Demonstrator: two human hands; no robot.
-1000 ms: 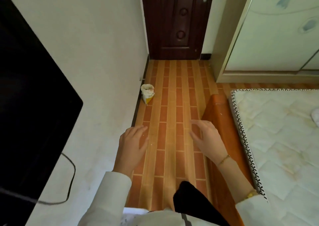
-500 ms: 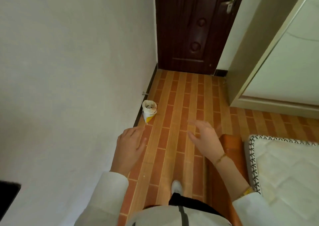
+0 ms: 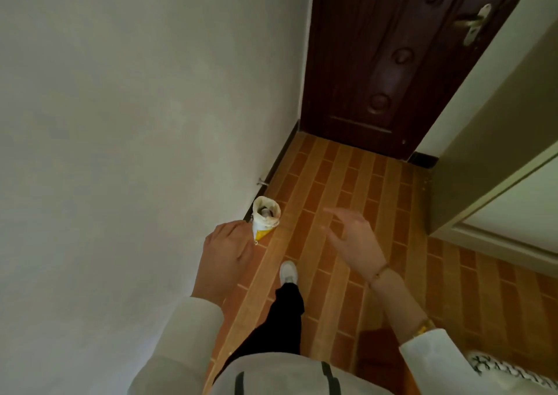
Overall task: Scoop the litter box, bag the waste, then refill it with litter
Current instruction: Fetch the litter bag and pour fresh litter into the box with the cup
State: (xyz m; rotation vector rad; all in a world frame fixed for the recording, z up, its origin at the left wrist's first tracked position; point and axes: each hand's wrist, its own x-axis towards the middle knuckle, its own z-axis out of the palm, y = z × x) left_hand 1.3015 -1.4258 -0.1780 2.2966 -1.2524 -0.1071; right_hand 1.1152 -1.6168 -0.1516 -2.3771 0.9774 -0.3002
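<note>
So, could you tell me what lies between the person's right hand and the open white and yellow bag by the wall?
In the head view, only bare brick-patterned floor lies between the right hand and the bag; nothing stands in that stretch.

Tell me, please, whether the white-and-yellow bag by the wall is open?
Open: the white-and-yellow bag stands upright, its rolled-down top showing the inside.

Brick-pattern tile floor [image 3: 347,189]; open white-yellow bag [image 3: 265,218] standing on it against wall; white shoe [image 3: 288,271] planted mid-floor
</note>
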